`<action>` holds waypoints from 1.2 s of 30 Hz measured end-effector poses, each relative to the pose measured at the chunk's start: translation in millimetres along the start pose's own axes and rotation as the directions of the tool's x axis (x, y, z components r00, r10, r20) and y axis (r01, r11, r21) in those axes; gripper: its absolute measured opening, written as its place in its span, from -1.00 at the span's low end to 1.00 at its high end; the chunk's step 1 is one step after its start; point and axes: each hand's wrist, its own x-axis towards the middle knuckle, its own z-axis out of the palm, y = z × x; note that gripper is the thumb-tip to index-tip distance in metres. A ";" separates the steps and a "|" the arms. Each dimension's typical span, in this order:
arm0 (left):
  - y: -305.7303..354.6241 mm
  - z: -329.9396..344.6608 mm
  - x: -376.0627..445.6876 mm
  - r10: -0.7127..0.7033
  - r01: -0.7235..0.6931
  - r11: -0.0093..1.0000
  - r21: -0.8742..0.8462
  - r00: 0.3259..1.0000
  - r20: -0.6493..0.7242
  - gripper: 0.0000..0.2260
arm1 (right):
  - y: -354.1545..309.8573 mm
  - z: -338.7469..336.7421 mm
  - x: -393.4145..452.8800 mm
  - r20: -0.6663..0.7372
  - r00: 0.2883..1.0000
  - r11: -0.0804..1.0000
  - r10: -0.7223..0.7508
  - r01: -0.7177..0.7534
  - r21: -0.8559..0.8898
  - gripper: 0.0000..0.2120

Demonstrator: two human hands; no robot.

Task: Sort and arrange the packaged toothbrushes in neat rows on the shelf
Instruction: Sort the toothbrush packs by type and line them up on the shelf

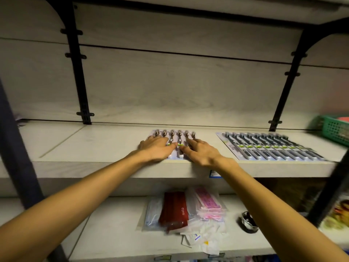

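Both hands lie flat on a small row of packaged toothbrushes (176, 143) at the front middle of the shelf (105, 148), heads pointing to the back wall. The left hand (156, 148) rests on the left packs with its fingers spread and straight, pressing rather than gripping; the right hand (200, 151) lies on the right packs, fingers likewise extended and fanned, holding nothing. This looks like the squaring-up step: nudging the packs together so their edges meet and their lower ends line up with the shelf's front lip. To do it well, I would keep the palms light and slide the packs sideways with the fingertips, since blister packs of this sort probably ride over one another if pushed hard. The outer packs should be drawn inward toward the centre, then the whole set tapped back evenly. The longer finished row of toothbrush packs (272, 148) lying well apart to the right, slightly fanned at an angle, gives the spacing to match. A green basket (334, 132) stands at the far right; assorted packets (187, 210) lie on the shelf below.
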 end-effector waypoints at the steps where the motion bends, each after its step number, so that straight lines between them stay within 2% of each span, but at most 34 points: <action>1: 1.3 -0.7 0.3 -0.010 0.010 1.000 -0.024 1.000 0.018 -0.44 | 0.1 -0.5 -1.0 0.009 1.000 1.000 0.005 -0.005 -0.003 -0.30; 4: 14.1 -1.5 4.6 -0.036 0.039 0.998 -0.049 0.997 0.065 -0.44 | 4.4 -5.6 -2.4 0.029 0.999 0.999 0.038 -0.037 -0.010 -0.30; 6: 28.4 -0.5 9.0 -0.040 0.044 0.995 -0.086 0.998 0.044 -0.46 | 12.0 -9.9 -4.0 0.032 0.997 0.997 0.071 -0.070 -0.030 -0.30; 9: 45.4 2.9 10.4 0.021 -0.031 0.978 -0.208 0.998 -0.051 -0.51 | 28.8 -14.4 -9.8 0.024 0.995 0.995 0.095 -0.094 -0.030 -0.33; 11: 49.3 5.2 8.0 0.103 -0.109 0.962 -0.250 0.994 -0.038 -0.58 | 37.8 -16.0 -15.2 0.028 0.996 0.995 0.082 -0.080 -0.054 -0.36; 15: 49.4 10.2 6.8 0.226 -0.224 0.974 -0.042 0.973 0.049 -0.71 | 45.1 -14.5 -22.6 0.029 0.998 0.997 0.064 -0.063 -0.047 -0.39; 17: 50.7 11.9 6.4 0.258 -0.262 0.963 0.066 0.964 0.064 -0.65 | 45.7 -16.9 -23.8 -0.003 0.997 0.997 0.072 -0.072 0.000 -0.37; 19: 53.0 13.6 4.3 0.267 -0.278 0.953 0.118 0.959 0.096 -0.48 | 46.5 -19.5 -25.0 0.007 0.999 0.999 0.039 -0.038 -0.022 -0.40; 22: 57.8 15.6 2.7 0.267 -0.283 0.947 0.150 0.956 0.118 -0.39 | 49.9 -18.9 -24.2 0.046 0.999 0.996 -0.013 0.017 -0.087 -0.42; 33: 59.7 21.2 2.3 0.288 -0.294 0.941 0.170 0.956 0.058 -0.39 | 63.4 -6.7 -12.3 0.019 1.000 0.996 -0.019 0.021 -0.082 -0.33; 36: 65.7 21.2 1.2 0.273 -0.278 0.947 0.163 0.961 0.052 -0.39 | 61.5 -5.0 -16.3 -0.033 0.999 0.997 -0.015 0.012 -0.076 -0.33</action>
